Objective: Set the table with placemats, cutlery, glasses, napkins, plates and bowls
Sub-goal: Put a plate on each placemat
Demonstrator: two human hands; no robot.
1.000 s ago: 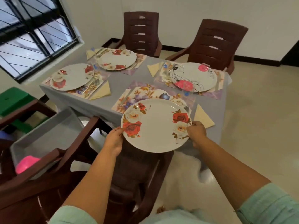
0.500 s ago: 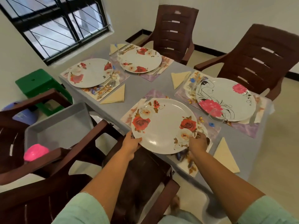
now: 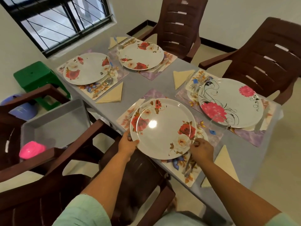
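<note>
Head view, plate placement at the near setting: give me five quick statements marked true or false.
1. Both hands are on the near plate. True: left hand grips its near-left rim, right hand its near-right rim.
2. Four plates are on or over the table. True.
3. The plate on the right has red roses. False: it has pink flowers with black swirls.
4. A folded napkin lies right of the near placemat. True.
5. The grey bin sits on the table. False: it sits off the table, to its left, with a pink object inside.
</note>
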